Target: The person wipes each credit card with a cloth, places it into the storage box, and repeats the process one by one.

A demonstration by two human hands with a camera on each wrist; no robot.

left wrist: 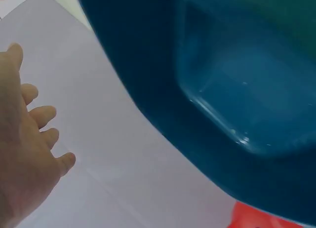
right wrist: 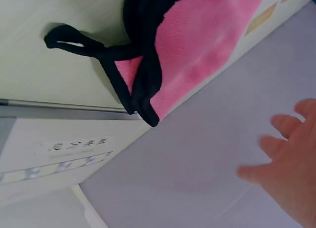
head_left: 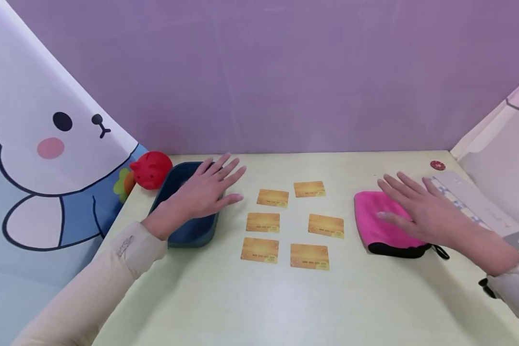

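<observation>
Both hands were spread, fingers straight, the left hand [head_left: 204, 192] over the dark blue bin [head_left: 196, 234] and the right hand [head_left: 432, 214] over the pink pouch [head_left: 372, 216]. Between bin and pouch, six gold cards [head_left: 263, 222] lay flat on the desk [head_left: 264, 302] in two uneven columns of three, while a red piggy bank [head_left: 151, 170] sat just beside the bin.

booth [head_left: 510, 163] with purple backdrop [head_left: 281, 77], cartoon panel [head_left: 30, 154]
</observation>
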